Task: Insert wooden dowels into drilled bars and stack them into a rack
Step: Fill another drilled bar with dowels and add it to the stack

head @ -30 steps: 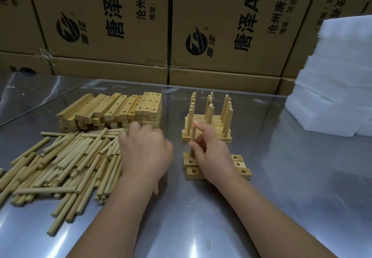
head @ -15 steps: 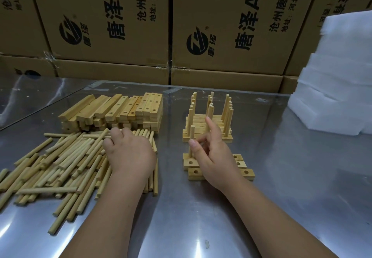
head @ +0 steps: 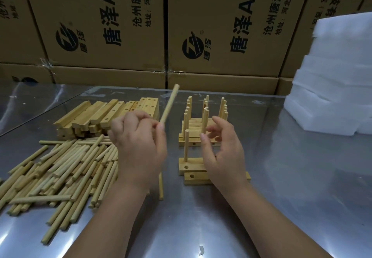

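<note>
Pinching the lower end of a single dowel (head: 169, 103) between thumb and fingertips, the left hand (head: 138, 149) sits at the centre of the frame, the stick tilting up and to the right above it. Just right of it the right hand (head: 223, 153) holds nothing, its fingers spread and loosely bent, hovering over two drilled bars (head: 192, 164) that lie side by side on the steel table (head: 291, 197). One upright dowel (head: 186, 147) stands in the left end of the farther bar, between the two hands and near the right thumb. Behind the right hand is the stacked rack (head: 196, 126), its pegs pointing up. Loose dowels (head: 60, 167) are heaped at lower left, partly under the left wrist, with spare bars (head: 104, 115) piled behind them. Cardboard boxes (head: 100, 26) line the back and white foam blocks (head: 332, 80) fill the right edge
</note>
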